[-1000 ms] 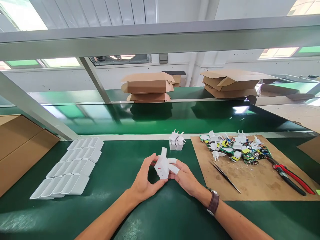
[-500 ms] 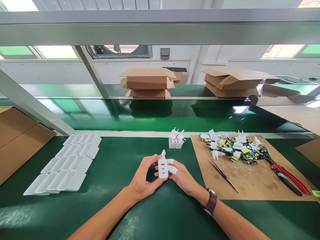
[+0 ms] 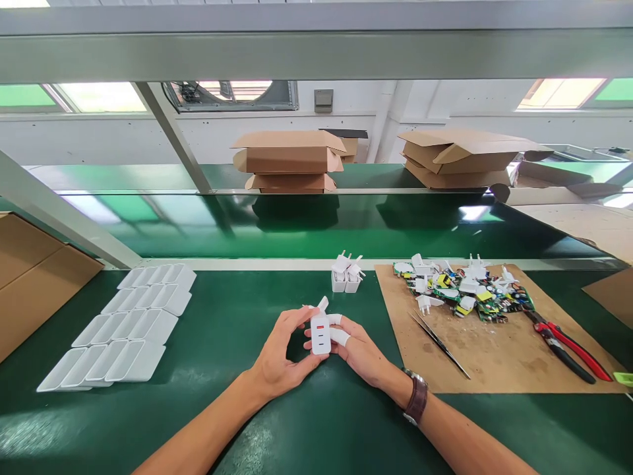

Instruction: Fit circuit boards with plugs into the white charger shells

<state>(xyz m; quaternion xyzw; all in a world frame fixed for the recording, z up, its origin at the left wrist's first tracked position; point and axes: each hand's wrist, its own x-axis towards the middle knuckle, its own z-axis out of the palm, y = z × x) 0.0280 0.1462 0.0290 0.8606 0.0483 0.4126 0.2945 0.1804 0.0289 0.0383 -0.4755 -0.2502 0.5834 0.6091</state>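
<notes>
**Green desk (image 3: 237,316): white charger (image 3: 320,342) gripped two-handed**

Grey beam (image 3: 316,56) crosses above, full width. Dark green belt (image 3: 297,234) runs past the desk's far edge; brown cartons (image 3: 287,158) stacked beyond it. Large cardboard box (image 3: 44,270) at the desk's left edge. Brown board (image 3: 514,366) covers the right part, up near the far edge. White open cases (image 3: 128,323) in four rows on the left side, far row near the far edge. Heap of circuit boards (image 3: 467,293) and white plug parts on the board's far half. Red-black pliers (image 3: 568,346) lie along the board's right side, tips touching the heap. Left hand (image 3: 279,349) grips the charger's left side, right hand (image 3: 363,349) its right; two right fingers wear white covers. Tweezers (image 3: 440,346) lie slantwise near the board's left edge. White cluster (image 3: 346,274) with plug pins stands by the desk's far edge, just left of the board. Charger's held mid-desk, ports facing the wearer, white tab sticking up.
</notes>
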